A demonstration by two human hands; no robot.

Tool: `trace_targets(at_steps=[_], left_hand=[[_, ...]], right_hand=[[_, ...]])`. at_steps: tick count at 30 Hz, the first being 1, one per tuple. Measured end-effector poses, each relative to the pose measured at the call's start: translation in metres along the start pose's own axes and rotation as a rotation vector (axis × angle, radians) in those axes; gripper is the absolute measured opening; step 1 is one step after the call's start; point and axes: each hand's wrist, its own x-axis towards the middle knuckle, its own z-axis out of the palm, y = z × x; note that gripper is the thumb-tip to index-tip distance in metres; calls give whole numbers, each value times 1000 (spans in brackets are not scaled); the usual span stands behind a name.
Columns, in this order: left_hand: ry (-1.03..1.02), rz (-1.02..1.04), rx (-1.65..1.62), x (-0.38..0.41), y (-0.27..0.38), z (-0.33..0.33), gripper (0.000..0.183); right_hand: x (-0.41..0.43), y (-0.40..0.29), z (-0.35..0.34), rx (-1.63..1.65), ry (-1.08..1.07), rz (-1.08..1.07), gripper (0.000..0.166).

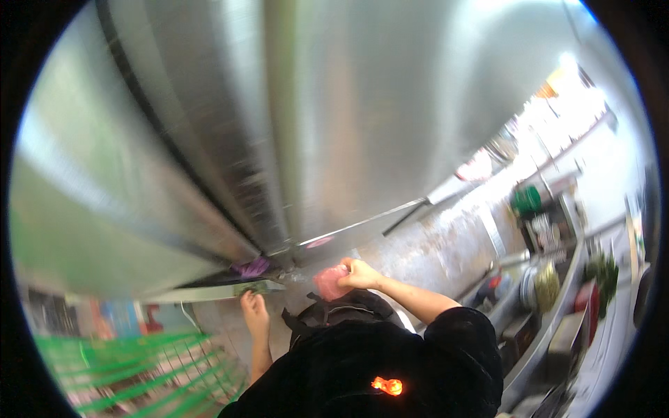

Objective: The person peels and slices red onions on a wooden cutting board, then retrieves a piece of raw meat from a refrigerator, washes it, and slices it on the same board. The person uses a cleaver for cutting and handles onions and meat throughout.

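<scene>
My right hand (358, 274) grips a pink bundle (330, 282), perhaps a plastic bag or packed meat, in front of my waist. To its left my left hand (254, 304) is raised, its fingertips at a small dark green item (251, 288) by the lower edge of an open metal door; blur hides whether it holds this. A purple cloth or bag (252, 267) lies at the foot of the opening of a tall stainless-steel cabinet (376, 130), which looks like a refrigerator.
A green wire rack (141, 371) stands at the lower left. Along the right runs a metal counter (554, 292) with stacked plates (529, 287), containers and leafy greens (601, 277). Wet-looking floor (444, 240) stretches between the cabinet and the counter.
</scene>
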Motion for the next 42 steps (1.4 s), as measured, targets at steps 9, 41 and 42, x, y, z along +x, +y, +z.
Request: trace_targets(at_steps=[9, 41, 42], left_hand=[[-455, -96, 177, 38, 6, 130, 20], [-1745, -674, -388, -165, 363, 897, 53], [-1760, -632, -369, -177, 369, 915, 55]], right_hand=[[-69, 120, -119, 282, 356, 122, 41], [-184, 378, -605, 1174, 955, -42, 37], [-188, 395, -619, 1147, 976, -19, 36]])
